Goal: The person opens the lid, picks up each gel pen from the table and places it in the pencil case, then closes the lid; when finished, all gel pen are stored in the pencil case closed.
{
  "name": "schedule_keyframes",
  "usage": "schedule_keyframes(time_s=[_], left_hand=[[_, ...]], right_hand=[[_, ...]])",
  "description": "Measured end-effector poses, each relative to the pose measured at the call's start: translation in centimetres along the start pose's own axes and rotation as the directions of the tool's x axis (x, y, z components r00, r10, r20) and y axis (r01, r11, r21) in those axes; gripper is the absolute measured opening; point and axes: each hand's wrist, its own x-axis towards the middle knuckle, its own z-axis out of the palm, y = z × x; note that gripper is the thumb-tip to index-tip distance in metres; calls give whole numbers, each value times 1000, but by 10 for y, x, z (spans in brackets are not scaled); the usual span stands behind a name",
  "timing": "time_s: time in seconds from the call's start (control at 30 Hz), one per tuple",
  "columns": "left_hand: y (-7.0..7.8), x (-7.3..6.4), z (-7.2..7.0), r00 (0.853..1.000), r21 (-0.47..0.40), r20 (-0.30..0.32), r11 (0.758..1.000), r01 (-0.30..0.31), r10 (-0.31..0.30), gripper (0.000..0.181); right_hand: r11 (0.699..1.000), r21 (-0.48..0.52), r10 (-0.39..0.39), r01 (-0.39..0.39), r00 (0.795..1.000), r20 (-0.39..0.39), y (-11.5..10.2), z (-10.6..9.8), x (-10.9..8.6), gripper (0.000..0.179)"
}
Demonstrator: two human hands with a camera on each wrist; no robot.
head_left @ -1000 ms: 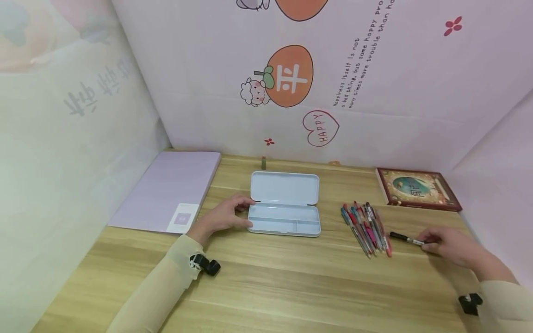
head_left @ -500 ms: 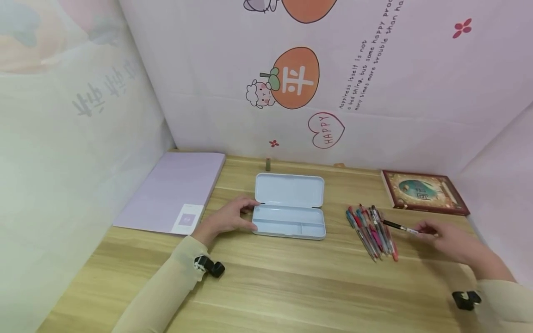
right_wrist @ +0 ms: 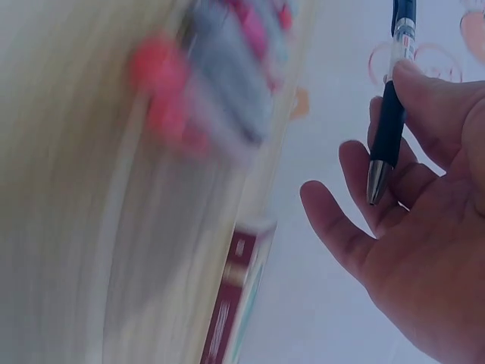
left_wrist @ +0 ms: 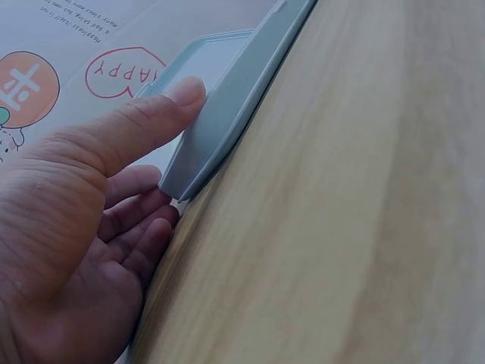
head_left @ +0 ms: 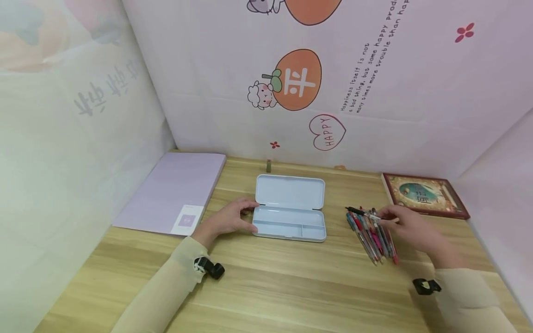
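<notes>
Presumably loading, your right hand (head_left: 412,230) pinches the pen (head_left: 354,211), your left hand (head_left: 227,217) grips the case (head_left: 287,214); likely next, lower the pen in.

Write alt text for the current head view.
A person's right hand holds a black pen over a pile of pens, while the left hand holds the left end of an open light-blue pencil case on a wooden table. A lilac notebook or folder lies to the left, a book at far right.
</notes>
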Motion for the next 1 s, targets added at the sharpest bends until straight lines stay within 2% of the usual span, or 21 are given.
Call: schedule_keyframes(time_s=[0.13, 0.27, 0.5, 0.77, 1.0], left_hand=[[-4, -1, -1, 1000, -6, -7, 1000, -7, 7, 80], [-6, -3, -1, 1000, -7, -13, 1000, -3, 3, 81], [-6, -3, 0, 1000, -23, -10, 1000, 5, -5, 82], [-2, -1, 0, 1000, -18, -7, 1000, 4, -4, 81], [1, -1, -1, 1000, -19, -3, 1000, 5, -5, 80]], right_hand=[[998, 64, -21, 20, 1000, 10, -18, 13, 17, 22], [995, 84, -57, 58, 998, -10, -32, 27, 33, 18], [994, 29, -107, 109, 992, -70, -55, 44, 53, 13], [983, 30, -176, 180, 979, -102, -79, 68, 74, 11], [985, 38, -168, 171, 983, -69, -99, 85, 87, 11]])
